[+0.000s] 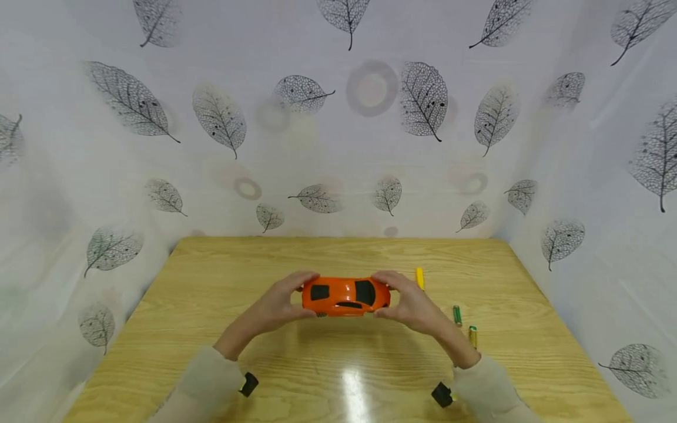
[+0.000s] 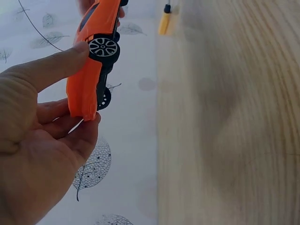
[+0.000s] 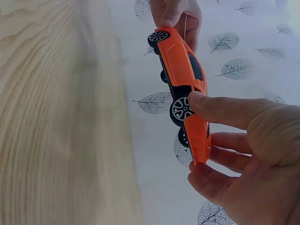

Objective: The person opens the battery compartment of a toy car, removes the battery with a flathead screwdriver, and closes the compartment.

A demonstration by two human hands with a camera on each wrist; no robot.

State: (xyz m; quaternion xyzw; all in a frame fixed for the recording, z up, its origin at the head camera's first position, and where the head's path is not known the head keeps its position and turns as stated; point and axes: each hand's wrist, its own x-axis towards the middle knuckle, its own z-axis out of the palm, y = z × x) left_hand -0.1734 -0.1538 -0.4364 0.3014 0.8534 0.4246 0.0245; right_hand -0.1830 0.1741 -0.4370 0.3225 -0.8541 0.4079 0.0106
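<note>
An orange toy car (image 1: 344,296) with dark windows is held up level above the wooden table, its roof towards the head camera. My left hand (image 1: 277,302) grips one end, thumb along the near side by a wheel and fingers around the far side. At the opposite end my right hand (image 1: 412,302) holds it the same way, thumb beside a wheel. In the right wrist view the car (image 3: 180,65) shows black wheels with silver spokes and a dark underside, which is mostly hidden.
On the table (image 1: 211,264), right of the car, lie a yellow-handled screwdriver (image 1: 420,278) and two green-and-gold batteries (image 1: 457,316), one partly behind my right forearm. A leaf-patterned white cloth (image 1: 328,147) surrounds the table's back and sides.
</note>
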